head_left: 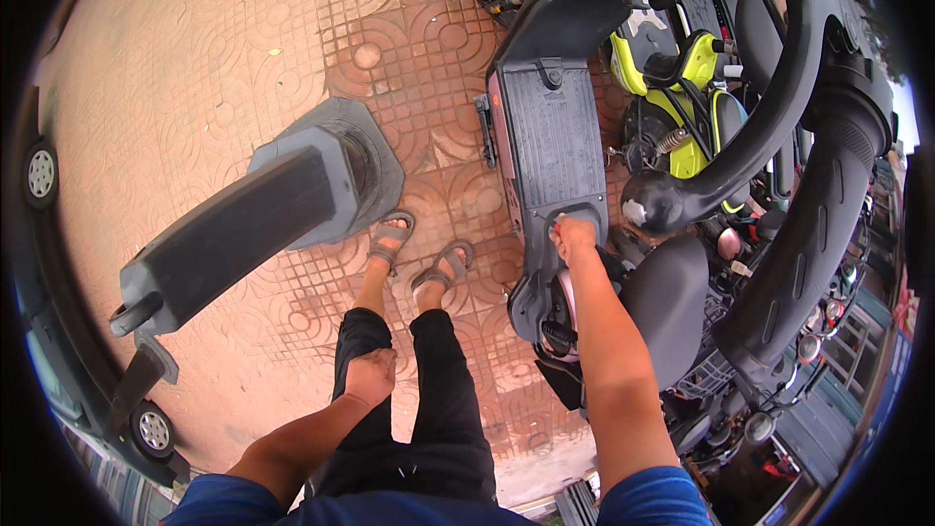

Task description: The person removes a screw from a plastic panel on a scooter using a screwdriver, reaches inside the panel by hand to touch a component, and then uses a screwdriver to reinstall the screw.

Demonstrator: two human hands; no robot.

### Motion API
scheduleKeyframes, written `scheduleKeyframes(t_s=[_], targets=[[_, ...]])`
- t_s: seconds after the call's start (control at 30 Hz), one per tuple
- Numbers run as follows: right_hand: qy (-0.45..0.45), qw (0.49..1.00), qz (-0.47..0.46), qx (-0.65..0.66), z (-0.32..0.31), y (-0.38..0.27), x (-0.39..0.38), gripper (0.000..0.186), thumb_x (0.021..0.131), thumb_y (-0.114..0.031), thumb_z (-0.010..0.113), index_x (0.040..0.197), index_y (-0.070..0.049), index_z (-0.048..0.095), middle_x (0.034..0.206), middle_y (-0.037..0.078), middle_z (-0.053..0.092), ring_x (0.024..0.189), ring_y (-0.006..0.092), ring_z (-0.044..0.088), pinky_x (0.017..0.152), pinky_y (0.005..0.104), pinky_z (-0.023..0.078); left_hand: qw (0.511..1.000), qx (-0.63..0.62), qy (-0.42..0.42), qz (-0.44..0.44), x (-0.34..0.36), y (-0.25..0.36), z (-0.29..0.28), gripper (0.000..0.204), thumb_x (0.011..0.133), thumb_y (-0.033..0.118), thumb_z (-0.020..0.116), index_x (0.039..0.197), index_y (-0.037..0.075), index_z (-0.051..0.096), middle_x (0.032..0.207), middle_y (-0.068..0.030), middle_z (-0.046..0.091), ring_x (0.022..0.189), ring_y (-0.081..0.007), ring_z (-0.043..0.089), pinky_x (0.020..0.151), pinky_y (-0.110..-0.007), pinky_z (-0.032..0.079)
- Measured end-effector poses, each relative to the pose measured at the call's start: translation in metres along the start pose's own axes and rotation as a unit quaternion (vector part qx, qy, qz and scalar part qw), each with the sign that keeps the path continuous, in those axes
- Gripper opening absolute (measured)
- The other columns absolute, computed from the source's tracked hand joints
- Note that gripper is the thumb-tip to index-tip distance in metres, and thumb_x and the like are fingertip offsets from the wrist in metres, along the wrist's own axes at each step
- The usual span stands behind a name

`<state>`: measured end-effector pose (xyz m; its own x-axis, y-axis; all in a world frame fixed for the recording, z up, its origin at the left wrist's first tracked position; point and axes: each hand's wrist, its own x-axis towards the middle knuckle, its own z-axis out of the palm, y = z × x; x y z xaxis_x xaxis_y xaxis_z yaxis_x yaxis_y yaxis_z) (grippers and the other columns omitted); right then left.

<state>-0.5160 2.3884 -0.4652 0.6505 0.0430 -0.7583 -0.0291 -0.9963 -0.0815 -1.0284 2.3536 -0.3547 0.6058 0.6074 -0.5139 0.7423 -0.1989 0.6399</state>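
closest to the lens: black handlebar grip [794,263] and thick, curved brake lever [701,197] with a scuffed ball end, standing in front of a neon-yellow scooter [693,68] and covering part of it. mid-view, pink-and-black step-through scooter [557,170], complete with ribbed floorboard [553,127] and dark grey saddle [670,297]. right hand [577,237] at the black panel between floorboard and saddle, fingers bunched by something small and red; cannot tell whether gripping it. right forearm [609,356] stretched across the scooter's rear, hiding some of it. left hand [370,377] before the left thigh, loosely curled, palm out of sight; cannot tell whether holding anything. on red patterned paving [429,68], dark post [234,229] with octagonal grey base [378,151], just beside the sandals [390,242]. farther left, second post [136,385] near a dark car [58,302]. crowded along the lower right, more parked two-wheelers [779,370].
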Motion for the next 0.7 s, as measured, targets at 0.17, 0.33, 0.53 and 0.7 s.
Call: scheduleKeyframes(t_s=[0.17,0.33,0.53,0.7], targets=[[0.112,0.893,-0.274,-0.338,0.017,0.015,-0.018,0.024,0.099,-0.023,0.067,0.110,-0.003,0.073,0.096,0.019,0.077,0.086,0.0269,0.077,0.074,0.0381,0.061,1.000,-0.010,-0.005,-0.007,0.000,-0.001,-0.001,0.011,0.096,0.012,0.067,0.101,0.005,0.072,0.093,-0.0141,0.076,0.087,-0.0337,0.075,0.077,-0.045,0.060],[-0.089,0.957,0.155,0.229,-0.008,0.013,0.011,0.027,0.099,-0.023,0.066,0.112,0.000,0.072,0.109,0.023,0.077,0.094,0.0305,0.078,0.083,0.0413,0.062,1.000,-0.008,-0.016,-0.010,0.003,0.001,-0.001,0.010,0.096,0.012,0.067,0.101,0.005,0.072,0.093,-0.0144,0.076,0.087,-0.0338,0.075,0.077,-0.045,0.060],[0.024,0.862,-0.290,-0.415,0.012,0.007,-0.022,0.042,0.087,-0.027,0.081,0.114,0.004,0.073,0.121,0.031,0.074,0.103,0.0488,0.074,0.096,0.0484,0.060,1.000,-0.016,0.004,-0.002,0.004,0.004,-0.002,0.009,0.095,0.010,0.066,0.101,0.005,0.071,0.091,-0.0146,0.075,0.084,-0.0342,0.075,0.075,-0.045,0.060],[-0.052,0.990,0.034,0.129,0.001,0.022,0.002,0.037,0.095,-0.023,0.078,0.124,-0.002,0.068,0.095,0.017,0.076,0.063,0.0230,0.068,0.060,0.0366,0.058,1.000,-0.012,-0.007,-0.001,0.000,0.005,0.003,0.009,0.095,0.009,0.066,0.101,0.005,0.071,0.090,-0.0146,0.075,0.084,-0.0339,0.075,0.074,-0.045,0.060]])
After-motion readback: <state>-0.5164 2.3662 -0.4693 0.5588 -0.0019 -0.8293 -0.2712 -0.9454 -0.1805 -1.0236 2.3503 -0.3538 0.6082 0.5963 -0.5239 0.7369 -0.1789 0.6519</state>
